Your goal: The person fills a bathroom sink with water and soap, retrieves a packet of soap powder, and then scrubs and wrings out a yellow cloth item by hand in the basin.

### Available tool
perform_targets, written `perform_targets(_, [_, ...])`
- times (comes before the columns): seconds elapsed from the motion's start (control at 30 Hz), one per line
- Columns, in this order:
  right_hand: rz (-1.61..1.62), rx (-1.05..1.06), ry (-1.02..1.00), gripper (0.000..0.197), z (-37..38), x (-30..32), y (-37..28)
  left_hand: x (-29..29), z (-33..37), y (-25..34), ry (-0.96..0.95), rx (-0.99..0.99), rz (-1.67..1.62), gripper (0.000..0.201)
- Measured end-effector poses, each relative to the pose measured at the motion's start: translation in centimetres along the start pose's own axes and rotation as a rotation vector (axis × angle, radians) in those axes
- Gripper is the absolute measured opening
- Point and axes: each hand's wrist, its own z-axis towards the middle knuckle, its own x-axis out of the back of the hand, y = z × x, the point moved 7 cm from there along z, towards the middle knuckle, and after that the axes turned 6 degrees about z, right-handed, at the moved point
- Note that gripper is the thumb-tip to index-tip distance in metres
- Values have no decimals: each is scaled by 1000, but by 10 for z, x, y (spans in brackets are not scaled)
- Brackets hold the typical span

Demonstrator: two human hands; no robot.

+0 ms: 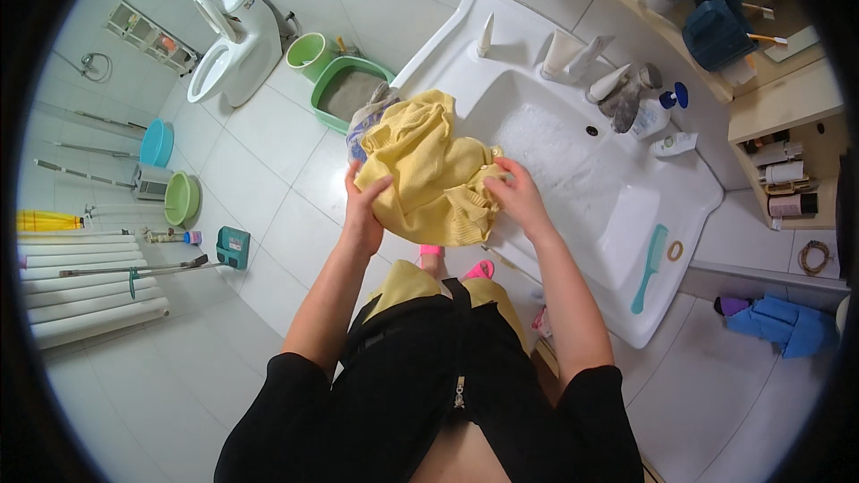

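Yellow knit, likely light, soft and limp: the sweater [425, 179] is bunched between two hands at the near edge of the sink [447, 40]. Left hand [364, 207] grips one side, right hand [519, 197] pinches the other; thick folds should hold best.

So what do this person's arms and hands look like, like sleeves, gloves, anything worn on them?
The left sleeve and right sleeve are short, plain black and loose, with wide openings near the elbows. Below them, the left forearm and right forearm are bare. The left hand and right hand wear no gloves, and no watch or bracelet shows on either wrist.
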Motion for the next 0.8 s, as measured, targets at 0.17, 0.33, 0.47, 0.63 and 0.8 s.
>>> perform_targets(0.17, [-686,287,7,46,2,-40,-33,-35,-15,22,28,-701,1224,75])
perform_targets(0.33, [-204,66,-103,26,3,-23,-22,-23,15,8,-15,-461,1363,33])
perform_targets(0.47, [20,20,17,18,-11,36,-24,-56,2,24,-368,-30,88,34])
perform_targets(0.63, [-115,342,-105,21,-27,11,-64,-101,-8,12,-656,265,-384,49])
perform_targets(0.8, [768,-31,23,18,-36,51,-30,-121,-2,10,-776,314,-471,50])
